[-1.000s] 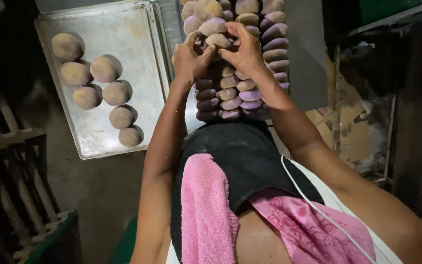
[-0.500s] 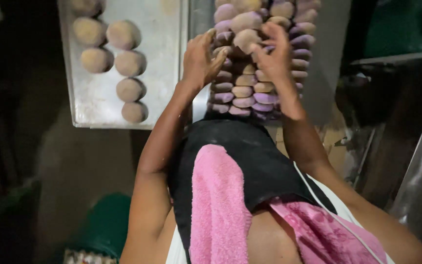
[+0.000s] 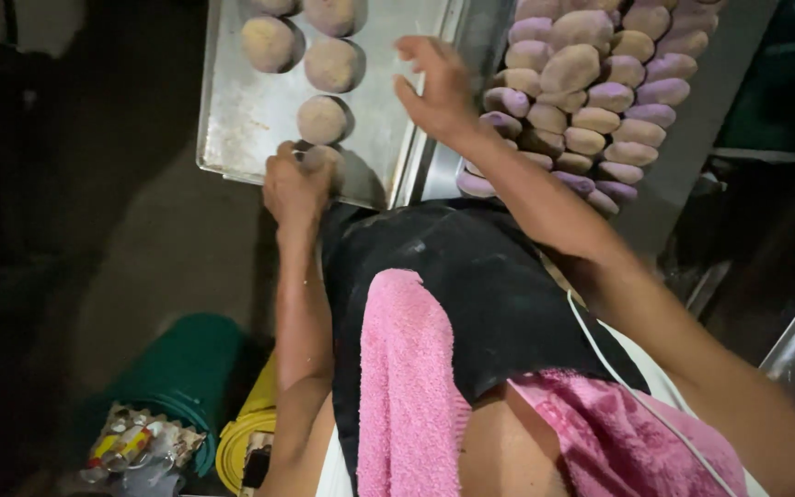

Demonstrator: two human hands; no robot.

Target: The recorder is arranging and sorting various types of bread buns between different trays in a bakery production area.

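From the head camera I see my left hand point(image 3: 294, 189) at the near edge of the metal baking tray point(image 3: 232, 120), its fingers closed around a round tan dough ball point(image 3: 324, 158) that sits at the tray's 6 o'clock corner; the knuckles hide most of the ball, so I cannot tell whether it rests on the metal or is just lifted off it. Three more dough balls point(image 3: 324, 118) lie on the tray in a loose line running toward 12 o'clock from the held one, close together, with a fourth partly cut off by the top of the frame. My right hand point(image 3: 434, 87) hangs at about 2 o'clock from the left hand, over the seam between the tray and the next tray, fingers spread and loose, gripping nothing. At 3 o'clock of that hand is a heaped stack of dough pieces point(image 3: 591, 101), tan ones and purple ones mixed, piled in overlapping rows. Below both arms I see a black apron point(image 3: 453, 294) with a pink towel point(image 3: 411, 387) draped over it, and at 7 o'clock a green bin point(image 3: 186, 368) on the dark floor.
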